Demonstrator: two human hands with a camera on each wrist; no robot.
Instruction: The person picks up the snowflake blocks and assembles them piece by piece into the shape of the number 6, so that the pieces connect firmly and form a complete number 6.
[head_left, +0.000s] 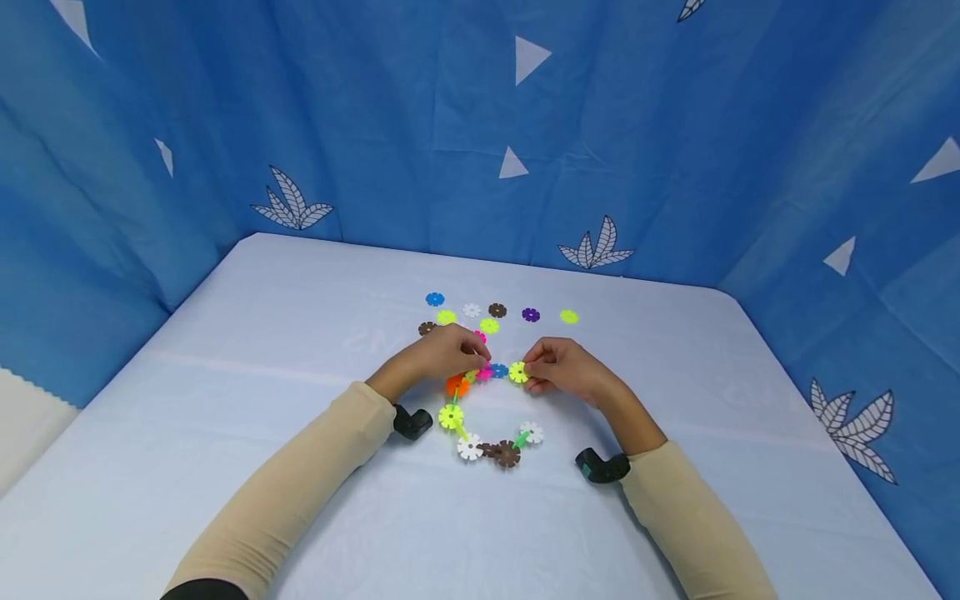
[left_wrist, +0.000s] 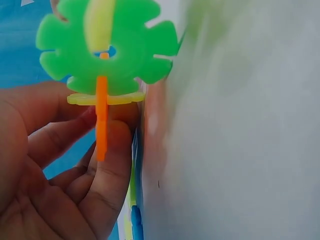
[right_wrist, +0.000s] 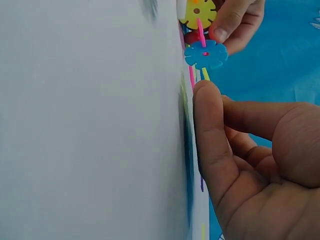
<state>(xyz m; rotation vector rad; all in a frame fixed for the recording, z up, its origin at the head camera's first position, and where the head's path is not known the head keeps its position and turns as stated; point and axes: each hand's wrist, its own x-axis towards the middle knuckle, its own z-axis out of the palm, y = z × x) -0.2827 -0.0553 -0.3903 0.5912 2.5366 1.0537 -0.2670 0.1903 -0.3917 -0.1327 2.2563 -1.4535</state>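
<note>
A curved chain of notched plastic discs lies on the table, with an orange disc (head_left: pixel 457 385), a white disc (head_left: pixel 469 447) and a brown disc (head_left: pixel 507 453) among its links. My left hand (head_left: pixel 448 350) pinches the chain near a pink disc (head_left: pixel 483 372). Close by in the left wrist view are a green disc (left_wrist: pixel 135 45) and the edge of a yellow one. My right hand (head_left: pixel 568 368) pinches a yellow disc (head_left: pixel 518 372) beside the blue disc (right_wrist: pixel 206 54). In the right wrist view, that yellow disc's edge meets the blue one; my fingertips hide the rest.
Loose discs lie behind the hands, including a blue one (head_left: pixel 435 298), a purple one (head_left: pixel 531 314) and a yellow one (head_left: pixel 569 317). The white-covered table (head_left: pixel 300 283) ends at a blue curtain (head_left: pixel 420 125). A white disc (head_left: pixel 532 432) ends the chain's near side.
</note>
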